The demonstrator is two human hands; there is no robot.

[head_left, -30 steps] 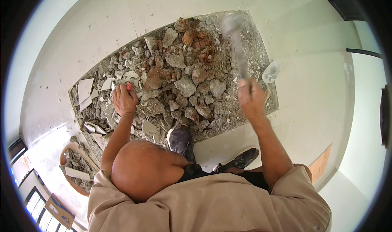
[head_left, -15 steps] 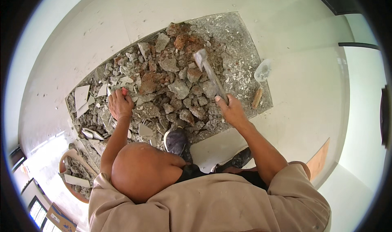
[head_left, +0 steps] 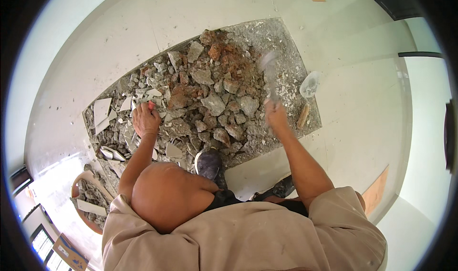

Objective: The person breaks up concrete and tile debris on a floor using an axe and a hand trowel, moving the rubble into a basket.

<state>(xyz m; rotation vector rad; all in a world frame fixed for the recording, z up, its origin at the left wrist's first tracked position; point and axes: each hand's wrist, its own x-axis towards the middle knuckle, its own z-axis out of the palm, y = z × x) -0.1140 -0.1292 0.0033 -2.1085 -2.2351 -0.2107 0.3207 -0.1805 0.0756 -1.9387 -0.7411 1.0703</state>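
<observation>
My right hand is closed around the handle of a hammer, whose head is raised and smeared by motion over the right part of the broken floor patch. Down in the rubble on the left, my left hand is closed on a red-ended object. Most of that object is hidden by my fingers, so its kind does not show. Around my left hand lie broken white tile pieces and grey chunks. Larger lumps of concrete and reddish earth lie between my hands.
My shoe stands at the patch's near edge. To the right are a clear plastic bag and a short wooden piece. A rubble-filled basin sits at lower left, with a cardboard box beyond. Smooth pale floor surrounds the patch.
My right hand has swung the hammer to the right, and its head is now blurred. My left hand keeps its place in the rubble. The whole view has shifted slightly.
</observation>
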